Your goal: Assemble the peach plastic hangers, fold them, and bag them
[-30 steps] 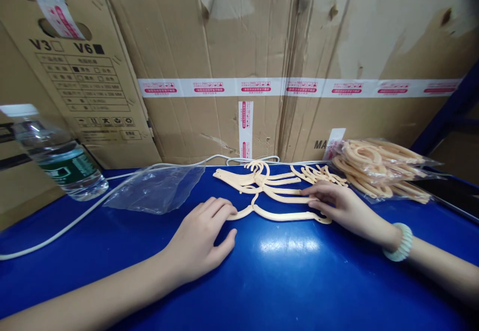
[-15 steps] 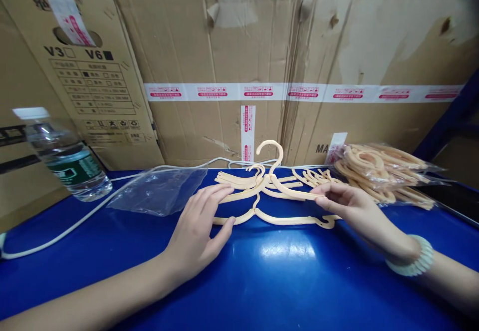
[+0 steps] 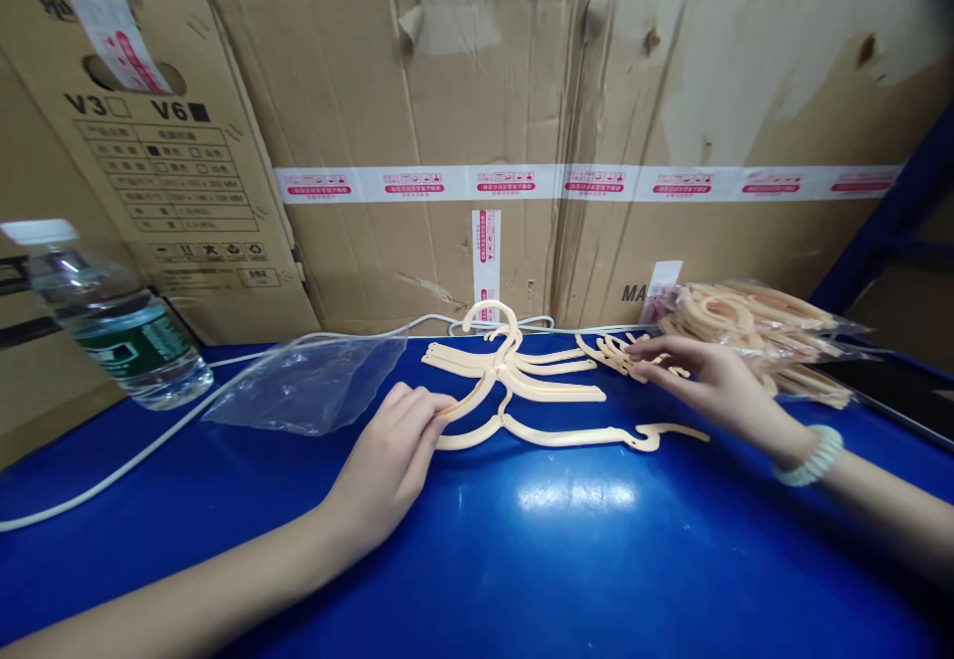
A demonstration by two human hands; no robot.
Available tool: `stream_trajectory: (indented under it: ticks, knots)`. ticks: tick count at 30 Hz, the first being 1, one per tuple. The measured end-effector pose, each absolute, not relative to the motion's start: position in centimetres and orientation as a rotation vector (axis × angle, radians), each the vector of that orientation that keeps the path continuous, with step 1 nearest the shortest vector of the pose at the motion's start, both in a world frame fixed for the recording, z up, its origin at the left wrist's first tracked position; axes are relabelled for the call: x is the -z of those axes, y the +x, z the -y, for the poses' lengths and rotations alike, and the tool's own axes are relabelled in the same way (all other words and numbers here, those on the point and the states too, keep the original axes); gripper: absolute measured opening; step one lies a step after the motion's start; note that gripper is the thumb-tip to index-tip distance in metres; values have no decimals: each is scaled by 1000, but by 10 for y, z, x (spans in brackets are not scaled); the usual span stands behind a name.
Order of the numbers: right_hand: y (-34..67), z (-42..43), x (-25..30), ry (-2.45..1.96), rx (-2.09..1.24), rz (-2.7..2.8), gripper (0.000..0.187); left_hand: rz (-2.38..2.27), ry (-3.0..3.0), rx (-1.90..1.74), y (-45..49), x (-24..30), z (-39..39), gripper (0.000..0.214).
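Note:
My left hand (image 3: 392, 445) is closed on the left arm of a cream plastic hanger (image 3: 556, 388), whose hook points up and away from me. In front of it on the blue table lies another cream hanger (image 3: 566, 435), with a curved end piece at its right tip. Behind the held one are several more cream hanger arms (image 3: 552, 365) lying together. My right hand (image 3: 701, 381) is at a small pile of loose curved cream pieces (image 3: 607, 349), thumb and fingers apart. Whether its fingertips touch a piece is hard to make out.
Clear bags of cream hanger parts (image 3: 760, 321) are stacked at the back right, near a dark flat object (image 3: 886, 401). An empty clear bag (image 3: 305, 386), a white cable (image 3: 111, 480) and a water bottle (image 3: 119, 331) lie to the left. Cardboard boxes (image 3: 417, 261) wall off the back.
My right hand has let go of the hanger's right arm and moved to the loose curved pieces. The hanger has come down lower, and my left fingers have closed on its left arm.

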State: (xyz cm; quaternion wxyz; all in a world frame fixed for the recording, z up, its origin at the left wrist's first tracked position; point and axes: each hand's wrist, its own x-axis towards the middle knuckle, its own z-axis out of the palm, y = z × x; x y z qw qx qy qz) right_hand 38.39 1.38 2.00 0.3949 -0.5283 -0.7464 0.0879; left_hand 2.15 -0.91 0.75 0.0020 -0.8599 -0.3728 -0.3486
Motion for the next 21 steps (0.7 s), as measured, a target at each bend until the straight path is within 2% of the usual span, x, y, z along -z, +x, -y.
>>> stream_trajectory:
  ticks: [3,6,15,18,21]
  knots:
    - [405,-27,-15,-1344,146,2103,30,1196,-2710,1107,22,-10,9,21]
    - [411,-32,-9,-1335,263,2270,29,1206,-2713,1116,23,-10,9,22]
    - [404,-32,-2,-1319,257,2190,29,1220,-2741,1129,21,-9,9,22]
    - [398,-26,-8,-1325,231,2012,31,1245,-2752,1139,21,-8,9,22]
    - [386,-14,-17,-1360,53,1733,32,1249,-2752,1159,20,-6,8,22]
